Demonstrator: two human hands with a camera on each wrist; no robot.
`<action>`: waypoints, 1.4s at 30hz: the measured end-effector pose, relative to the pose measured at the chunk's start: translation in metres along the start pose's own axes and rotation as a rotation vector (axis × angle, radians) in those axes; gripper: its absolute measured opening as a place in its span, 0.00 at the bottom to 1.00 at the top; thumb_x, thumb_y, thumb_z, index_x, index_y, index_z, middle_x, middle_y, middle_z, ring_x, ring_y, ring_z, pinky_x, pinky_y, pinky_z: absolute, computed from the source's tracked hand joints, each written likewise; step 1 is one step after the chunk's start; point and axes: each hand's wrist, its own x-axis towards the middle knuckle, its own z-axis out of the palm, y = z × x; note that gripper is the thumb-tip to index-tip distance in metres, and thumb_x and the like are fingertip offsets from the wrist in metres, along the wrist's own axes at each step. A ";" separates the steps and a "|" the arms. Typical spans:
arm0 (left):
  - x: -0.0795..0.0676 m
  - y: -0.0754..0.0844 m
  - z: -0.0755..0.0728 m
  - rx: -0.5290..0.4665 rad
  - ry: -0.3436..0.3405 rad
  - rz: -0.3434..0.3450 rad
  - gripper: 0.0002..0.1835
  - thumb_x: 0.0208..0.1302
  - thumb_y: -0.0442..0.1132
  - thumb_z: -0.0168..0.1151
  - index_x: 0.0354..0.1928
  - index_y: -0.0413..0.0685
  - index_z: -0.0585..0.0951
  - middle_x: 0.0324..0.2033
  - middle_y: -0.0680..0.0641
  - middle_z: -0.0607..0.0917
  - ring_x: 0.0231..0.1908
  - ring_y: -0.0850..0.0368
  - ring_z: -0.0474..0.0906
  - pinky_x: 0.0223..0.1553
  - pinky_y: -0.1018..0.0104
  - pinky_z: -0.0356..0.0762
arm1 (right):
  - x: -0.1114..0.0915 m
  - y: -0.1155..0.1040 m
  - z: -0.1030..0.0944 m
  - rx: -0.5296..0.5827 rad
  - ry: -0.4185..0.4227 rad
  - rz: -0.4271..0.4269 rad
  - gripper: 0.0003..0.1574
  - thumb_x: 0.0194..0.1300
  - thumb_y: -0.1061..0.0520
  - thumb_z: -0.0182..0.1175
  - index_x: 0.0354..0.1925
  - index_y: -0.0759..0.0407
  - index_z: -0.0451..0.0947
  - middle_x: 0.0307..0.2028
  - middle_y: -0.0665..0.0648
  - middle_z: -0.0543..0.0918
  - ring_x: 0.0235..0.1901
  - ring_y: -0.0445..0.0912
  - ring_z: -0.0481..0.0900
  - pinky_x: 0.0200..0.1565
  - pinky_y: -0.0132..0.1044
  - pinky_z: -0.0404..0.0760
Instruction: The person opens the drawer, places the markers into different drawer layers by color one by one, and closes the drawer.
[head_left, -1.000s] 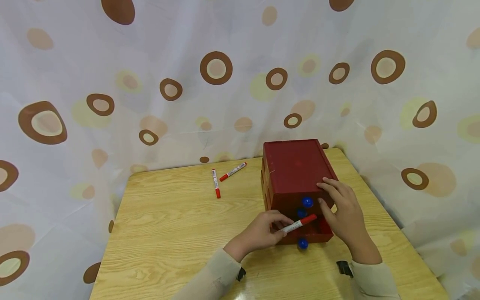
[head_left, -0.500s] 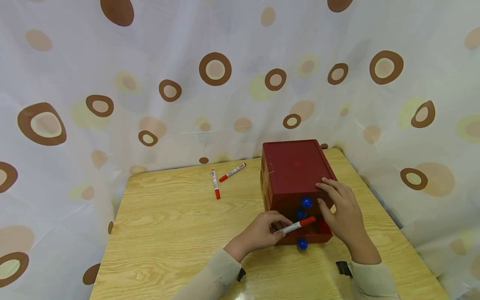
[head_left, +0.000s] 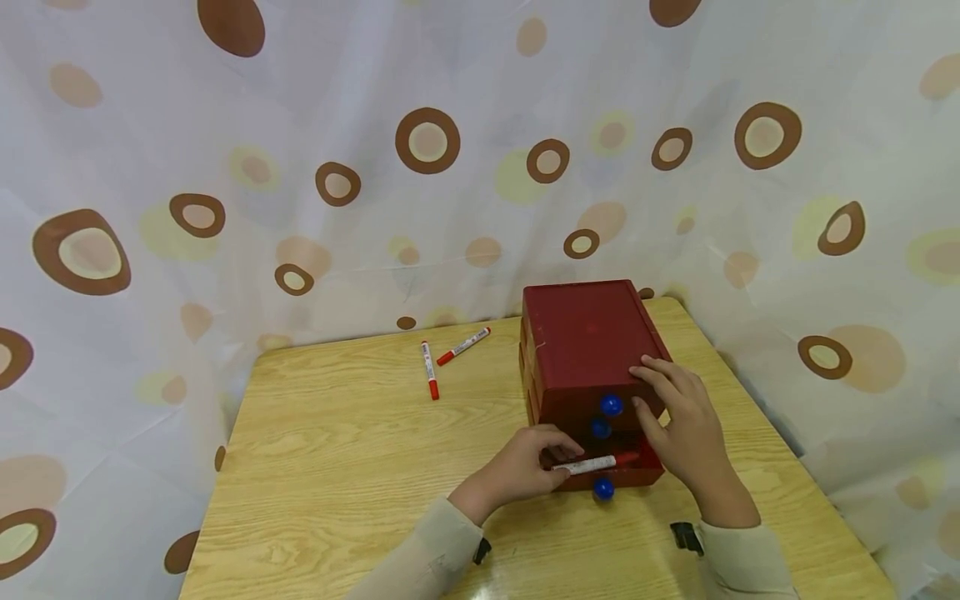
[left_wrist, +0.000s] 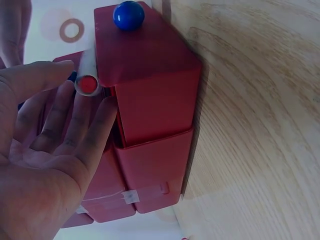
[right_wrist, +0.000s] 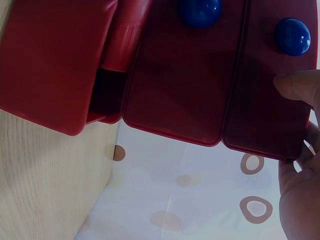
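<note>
A white marker with a red cap [head_left: 588,466] lies low across the opening of the pulled-out bottom drawer [head_left: 636,478] of a dark red drawer cabinet [head_left: 588,333]. My left hand [head_left: 521,468] is at the marker's left end, thumb and fingers apart around it. From the left wrist, the marker's round end [left_wrist: 87,85] shows beside the thumb tip, in front of loosely extended fingers. My right hand [head_left: 686,429] rests at the cabinet's upper right front corner, fingers on the top and thumb against the front. The right wrist view shows the red cap [right_wrist: 125,40] within the drawer gap.
Two more red-capped markers, one upright in view [head_left: 430,371] and one slanted [head_left: 463,346], lie on the wooden table [head_left: 337,450] left of the cabinet. Blue knobs [head_left: 611,406] project from the drawer fronts. A patterned curtain [head_left: 480,200] hangs behind the table.
The marker has dropped from a tilt above the drawer to a flatter position in its opening, and the left fingers have parted slightly. The right hand has stayed on the cabinet.
</note>
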 end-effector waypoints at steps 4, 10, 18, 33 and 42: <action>-0.002 0.000 -0.002 -0.015 0.013 -0.002 0.14 0.71 0.31 0.67 0.56 0.46 0.87 0.51 0.45 0.87 0.47 0.55 0.85 0.45 0.72 0.85 | 0.000 -0.001 0.000 -0.004 -0.006 0.004 0.30 0.61 0.70 0.73 0.61 0.61 0.82 0.66 0.65 0.80 0.65 0.65 0.73 0.62 0.63 0.72; -0.006 -0.002 -0.007 -0.030 0.033 -0.009 0.13 0.72 0.32 0.68 0.56 0.47 0.87 0.52 0.41 0.88 0.49 0.53 0.85 0.50 0.64 0.87 | 0.000 -0.002 0.000 0.001 -0.009 0.014 0.30 0.60 0.70 0.72 0.61 0.61 0.82 0.66 0.65 0.80 0.65 0.65 0.73 0.62 0.64 0.72; -0.012 -0.011 -0.013 -0.054 0.063 -0.035 0.13 0.71 0.31 0.68 0.55 0.42 0.87 0.52 0.41 0.89 0.47 0.59 0.84 0.51 0.68 0.84 | 0.001 -0.001 0.000 -0.002 0.001 0.008 0.30 0.60 0.70 0.73 0.61 0.60 0.83 0.66 0.65 0.80 0.64 0.65 0.74 0.63 0.62 0.72; -0.021 -0.024 -0.020 -0.112 0.130 -0.095 0.12 0.68 0.31 0.71 0.51 0.51 0.89 0.50 0.42 0.90 0.43 0.65 0.83 0.48 0.70 0.84 | 0.001 -0.002 0.000 0.001 -0.003 0.011 0.30 0.61 0.69 0.72 0.61 0.60 0.83 0.66 0.65 0.80 0.65 0.65 0.74 0.63 0.63 0.72; -0.026 -0.030 -0.031 -0.120 0.152 -0.113 0.11 0.67 0.28 0.68 0.50 0.40 0.88 0.49 0.40 0.89 0.46 0.50 0.87 0.49 0.64 0.85 | 0.000 -0.002 0.001 0.006 -0.003 0.014 0.30 0.61 0.70 0.72 0.61 0.60 0.83 0.66 0.65 0.80 0.65 0.66 0.73 0.62 0.64 0.72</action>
